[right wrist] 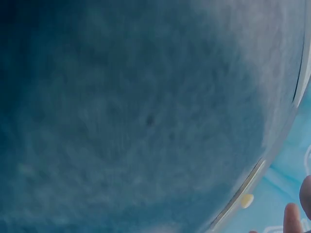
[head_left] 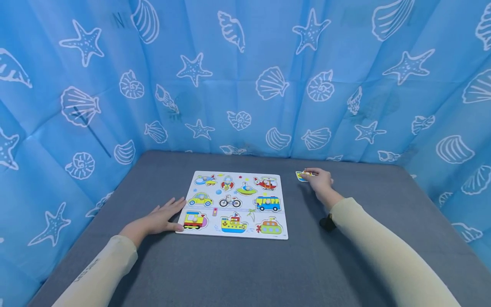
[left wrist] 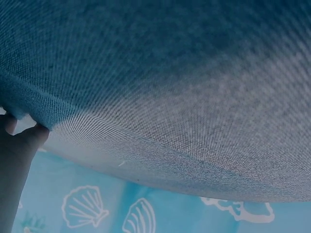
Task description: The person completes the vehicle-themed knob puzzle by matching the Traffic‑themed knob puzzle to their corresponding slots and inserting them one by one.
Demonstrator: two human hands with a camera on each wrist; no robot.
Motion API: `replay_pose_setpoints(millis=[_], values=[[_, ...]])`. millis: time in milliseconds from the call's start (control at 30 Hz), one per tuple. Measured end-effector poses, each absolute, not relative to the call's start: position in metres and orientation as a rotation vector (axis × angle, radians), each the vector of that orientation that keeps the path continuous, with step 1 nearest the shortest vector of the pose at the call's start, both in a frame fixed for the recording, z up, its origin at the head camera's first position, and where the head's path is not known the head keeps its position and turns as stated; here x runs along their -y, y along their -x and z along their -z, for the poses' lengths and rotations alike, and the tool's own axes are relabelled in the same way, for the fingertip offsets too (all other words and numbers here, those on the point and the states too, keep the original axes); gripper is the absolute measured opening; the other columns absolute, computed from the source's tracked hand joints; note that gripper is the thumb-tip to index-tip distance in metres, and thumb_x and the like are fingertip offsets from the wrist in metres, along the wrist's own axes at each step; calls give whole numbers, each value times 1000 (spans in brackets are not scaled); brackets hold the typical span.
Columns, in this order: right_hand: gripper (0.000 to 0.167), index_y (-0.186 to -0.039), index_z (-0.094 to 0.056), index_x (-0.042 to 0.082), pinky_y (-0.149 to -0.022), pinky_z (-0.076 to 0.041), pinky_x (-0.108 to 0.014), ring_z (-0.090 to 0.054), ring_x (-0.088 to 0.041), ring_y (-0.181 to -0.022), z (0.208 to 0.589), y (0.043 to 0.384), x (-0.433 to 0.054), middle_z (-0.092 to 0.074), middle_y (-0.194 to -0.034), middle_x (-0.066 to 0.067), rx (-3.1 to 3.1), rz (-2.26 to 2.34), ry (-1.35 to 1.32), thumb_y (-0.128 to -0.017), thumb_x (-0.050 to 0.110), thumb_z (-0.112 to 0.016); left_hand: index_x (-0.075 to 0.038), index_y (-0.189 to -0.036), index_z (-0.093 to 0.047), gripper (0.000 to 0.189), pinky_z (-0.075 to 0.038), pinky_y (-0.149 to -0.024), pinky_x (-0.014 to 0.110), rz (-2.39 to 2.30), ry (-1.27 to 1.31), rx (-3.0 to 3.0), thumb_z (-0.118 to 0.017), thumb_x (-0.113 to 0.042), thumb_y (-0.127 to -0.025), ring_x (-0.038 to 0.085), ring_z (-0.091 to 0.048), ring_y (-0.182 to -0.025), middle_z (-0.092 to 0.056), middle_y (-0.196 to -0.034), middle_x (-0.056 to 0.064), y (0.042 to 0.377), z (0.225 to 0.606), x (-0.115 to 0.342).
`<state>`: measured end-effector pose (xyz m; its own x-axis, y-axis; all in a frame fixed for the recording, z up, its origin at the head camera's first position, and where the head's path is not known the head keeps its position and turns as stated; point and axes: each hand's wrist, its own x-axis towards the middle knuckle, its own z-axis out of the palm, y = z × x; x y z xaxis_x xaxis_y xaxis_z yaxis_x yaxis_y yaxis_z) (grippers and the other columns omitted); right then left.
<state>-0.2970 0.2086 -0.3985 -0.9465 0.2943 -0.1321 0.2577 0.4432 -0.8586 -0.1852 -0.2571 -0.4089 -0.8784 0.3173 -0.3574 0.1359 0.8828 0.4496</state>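
A white puzzle board (head_left: 235, 232) with several vehicle pieces set in it lies flat in the middle of the grey table. My left hand (head_left: 174, 213) rests flat on the table with straight fingers, touching the board's left edge beside the train piece (head_left: 193, 220). To the right of the board, my right hand (head_left: 310, 174) pinches a small yellow and blue puzzle piece (head_left: 300, 176) that lies on the table. The left wrist view shows only grey cloth and my fingertips (left wrist: 22, 133). In the blurred right wrist view, one fingertip (right wrist: 291, 218) shows at the lower right.
The grey cloth-covered table (head_left: 230, 273) is walled on three sides by a blue curtain (head_left: 245, 76) printed with shells and starfish. A small dark device (head_left: 327, 222) sits under my right wrist.
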Motion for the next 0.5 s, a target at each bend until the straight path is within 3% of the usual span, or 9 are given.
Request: replay_pose_setpoints(millis=[300,500], values=[[48,-141,-52,9,-106,-31,-49,-27,-40,-134,400,314,-220,-32,-150,-23,2727,-1583,730,-97,25,-61,-6,-155,-16,100,-2,-110,67,-571,-348,-2629,-66,-57,-85,44,0,-145,-12,-160,21,187,412,259],[48,-145,-46,8,-111,-29,-43,-34,-33,-134,402,330,-227,-31,-153,-22,2710,-1754,773,-99,20,-56,-7,-155,-16,101,-2,-110,66,-578,-343,-2628,-66,-57,-84,43,-1,-145,-12,-160,20,188,412,259]])
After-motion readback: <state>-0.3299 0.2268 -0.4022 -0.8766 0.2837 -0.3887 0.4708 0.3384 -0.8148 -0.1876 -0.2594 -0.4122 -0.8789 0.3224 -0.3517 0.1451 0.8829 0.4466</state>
